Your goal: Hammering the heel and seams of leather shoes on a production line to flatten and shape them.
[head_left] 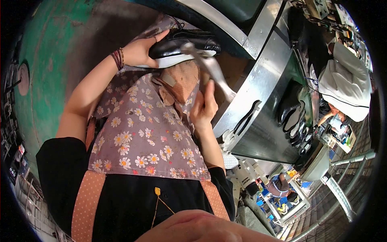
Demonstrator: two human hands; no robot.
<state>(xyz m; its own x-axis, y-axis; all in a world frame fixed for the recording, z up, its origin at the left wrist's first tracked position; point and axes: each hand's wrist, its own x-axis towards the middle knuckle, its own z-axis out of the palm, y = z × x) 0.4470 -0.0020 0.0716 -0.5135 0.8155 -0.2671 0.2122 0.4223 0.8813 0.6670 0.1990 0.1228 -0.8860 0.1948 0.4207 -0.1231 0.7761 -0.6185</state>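
Note:
A black leather shoe (pixel 169 45) with a white sole edge lies on its side above my lap. My left hand (pixel 139 51) is closed around one end of it, thumb below and fingers over the upper. In my right hand (pixel 204 107) is a hammer, its long silvery head (pixel 212 69) blurred and its handle mostly hidden. The rounded face of the head is close to the shoe's sole edge; I cannot tell whether they touch. Beneath the shoe, a worn tan dotted cloth (pixel 183 82) covers part of my lap, beside my flowered apron (pixel 141 133).
A metal-edged bench (pixel 252 86) runs along my right, with black-handled pliers (pixel 246 117) on its edge. Several dark shoes (pixel 296 115) stand farther along its dark surface. A green curved surface (pixel 48 80) rises at left. Another person in white (pixel 346 80) is at far right.

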